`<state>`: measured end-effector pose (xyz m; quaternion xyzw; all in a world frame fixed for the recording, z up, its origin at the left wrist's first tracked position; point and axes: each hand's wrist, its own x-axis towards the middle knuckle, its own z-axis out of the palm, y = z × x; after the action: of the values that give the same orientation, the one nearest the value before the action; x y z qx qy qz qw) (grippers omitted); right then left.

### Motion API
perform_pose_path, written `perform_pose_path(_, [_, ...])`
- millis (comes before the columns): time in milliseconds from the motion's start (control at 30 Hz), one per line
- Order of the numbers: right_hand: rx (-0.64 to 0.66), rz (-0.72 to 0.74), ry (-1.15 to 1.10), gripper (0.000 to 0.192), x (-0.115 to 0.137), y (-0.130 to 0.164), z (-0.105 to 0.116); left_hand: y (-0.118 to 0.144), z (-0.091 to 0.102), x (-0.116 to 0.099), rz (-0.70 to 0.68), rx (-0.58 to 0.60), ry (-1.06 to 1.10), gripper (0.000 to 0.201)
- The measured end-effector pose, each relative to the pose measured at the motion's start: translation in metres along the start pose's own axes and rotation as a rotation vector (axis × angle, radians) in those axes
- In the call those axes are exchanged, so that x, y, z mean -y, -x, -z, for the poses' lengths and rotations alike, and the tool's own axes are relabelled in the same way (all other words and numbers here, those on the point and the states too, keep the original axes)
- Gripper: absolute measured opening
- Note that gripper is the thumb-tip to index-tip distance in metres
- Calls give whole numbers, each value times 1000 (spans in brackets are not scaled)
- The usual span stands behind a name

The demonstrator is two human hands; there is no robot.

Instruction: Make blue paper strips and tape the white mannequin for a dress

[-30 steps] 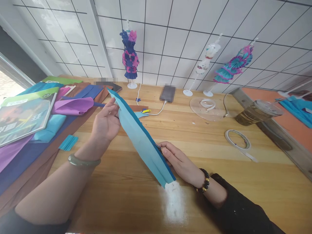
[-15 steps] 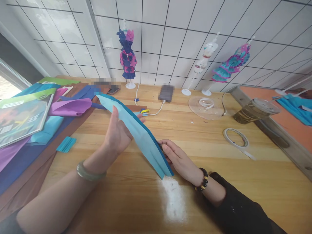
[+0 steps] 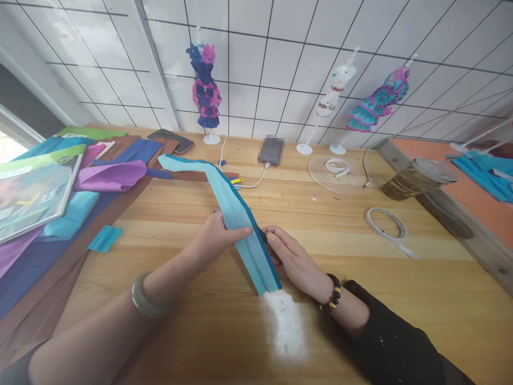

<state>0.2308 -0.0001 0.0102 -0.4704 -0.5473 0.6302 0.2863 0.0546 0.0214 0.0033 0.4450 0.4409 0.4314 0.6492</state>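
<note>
A long strip of light blue crepe-like paper [image 3: 232, 206] with a darker blue edge runs diagonally in front of me. Its far end bends toward the left over the table, and the near end hangs low at the middle. My left hand [image 3: 214, 238] grips the strip about halfway along, thumb pressed on the front and fingers behind it. Beside the dark edge, my right hand [image 3: 290, 254] is closed around a small dark object [image 3: 262, 235], mostly hidden by the fingers and paper, so its kind is unclear.
Coloured paper sheets [image 3: 24, 272] and a packet [image 3: 40, 198] lie at left, near a small folded blue piece [image 3: 105, 238]. A tape roll [image 3: 387, 223] and a lidded cup [image 3: 419, 179] stand right. Dressed doll stands [image 3: 207, 101] line the tiled wall.
My left hand has slid down along the strip from its upper part and closed on it, thumb now across the front. The strip's far part has bent over. The right hand stays about in place.
</note>
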Motion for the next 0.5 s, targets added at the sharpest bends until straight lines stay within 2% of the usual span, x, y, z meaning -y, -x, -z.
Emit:
perform_pose_path(167, [-39, 22, 66, 31, -1, 1, 2, 1, -5, 2, 25, 1, 28, 28])
perform_pose_path(500, [-87, 161, 141, 30, -2, -1, 1, 2, -15, 10, 49, -57, 120, 53])
